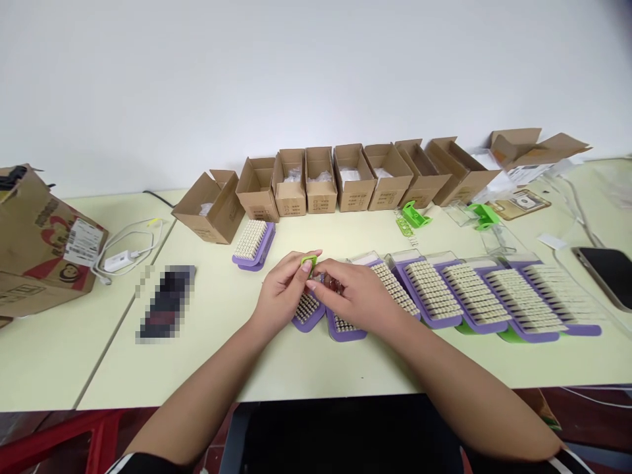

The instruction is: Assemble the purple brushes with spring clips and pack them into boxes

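My left hand point(279, 289) is closed, pinching a small lime-green plastic piece point(310, 260) between thumb and fingers. Close against it, my right hand point(363, 293) has its fingers pressed together around something small and shiny, mostly hidden. Below both hands lie two purple racks of small pegs, a nearer-left rack point(307, 313) and one partly covered by my right hand point(347, 334). To the right, a row of similar purple racks point(429, 289) carries dense rows of pale pegs, some with clear covers behind. Another purple rack point(253, 243) sits apart at the left.
Several open cardboard boxes point(320, 197) line the wall, some with plastic bags inside. Green plastic brackets point(415, 215) and clear covers lie at right, beside a phone point(607, 273). A larger carton point(44, 243), a white cable point(123, 260) and a blurred dark object point(168, 303) are at left.
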The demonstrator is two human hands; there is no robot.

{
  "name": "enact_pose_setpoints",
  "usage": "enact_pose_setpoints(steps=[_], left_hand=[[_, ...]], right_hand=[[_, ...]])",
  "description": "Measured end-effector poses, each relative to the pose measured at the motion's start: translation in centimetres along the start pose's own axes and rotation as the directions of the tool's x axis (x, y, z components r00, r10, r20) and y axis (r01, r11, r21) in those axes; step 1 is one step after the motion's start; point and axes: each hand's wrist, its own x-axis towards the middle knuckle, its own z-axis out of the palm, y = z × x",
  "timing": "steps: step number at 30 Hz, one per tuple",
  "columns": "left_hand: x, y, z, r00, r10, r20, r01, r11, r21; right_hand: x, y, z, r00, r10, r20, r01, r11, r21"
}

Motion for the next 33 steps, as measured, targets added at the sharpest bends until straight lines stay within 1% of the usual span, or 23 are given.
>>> enact_pose_setpoints(steps=[4,7,11,13,16,19,22,24,27,29,33], left_hand=[[0.0,-0.1,-0.1,0.997,0.023,0.075,-0.020,0.999,-0.039],[-0.1,-0.2,-0.2,0.988,0.063,0.139,-0.057,0.997,-0.047],[-0.1,-0.2,-0.3,0.979,0.090,0.182,-0.081,0.995,-0.058],[0.0,-0.2,-0.3,0.982,0.066,0.176,-0.055,0.996,-0.069],[0.1,-0.1,-0.5,0.986,-0.027,0.166,0.046,0.993,-0.112],[0.2,0.2,-0.8,0.976,-0.125,0.181,0.151,0.978,-0.143],[0.3,0.5,-1.1,0.964,-0.176,0.200,0.204,0.970,-0.132],[0.4,0.5,-1.2,0.959,-0.192,0.207,0.220,0.968,-0.123],[0.5,0.5,-1.2,0.966,-0.177,0.191,0.199,0.974,-0.106],[0.6,0.5,-1.2,0.970,-0.165,0.179,0.185,0.977,-0.102],[0.6,0.8,-1.3,0.966,-0.169,0.193,0.190,0.977,-0.096]], right_hand=[[0.1,0.2,0.3,0.999,0.051,-0.013,-0.051,0.998,-0.046],[0.3,0.3,0.3,0.995,0.099,-0.019,-0.100,0.993,-0.064],[0.6,0.4,0.1,0.992,0.121,-0.024,-0.122,0.991,-0.061],[0.6,0.5,0.0,0.993,0.119,-0.018,-0.120,0.991,-0.063],[0.5,0.5,-0.1,0.994,0.111,0.003,-0.110,0.992,-0.065],[0.5,0.5,-0.2,0.994,0.108,0.016,-0.106,0.991,-0.088],[0.6,0.7,-0.2,0.995,0.096,0.022,-0.092,0.989,-0.119],[0.7,0.7,-0.3,0.996,0.084,0.041,-0.078,0.988,-0.135],[0.6,0.7,-0.3,0.995,0.077,0.058,-0.069,0.989,-0.130],[0.6,0.6,-0.4,0.996,0.078,0.051,-0.072,0.991,-0.113],[0.5,0.4,-0.6,0.997,0.079,0.022,-0.076,0.992,-0.098]])
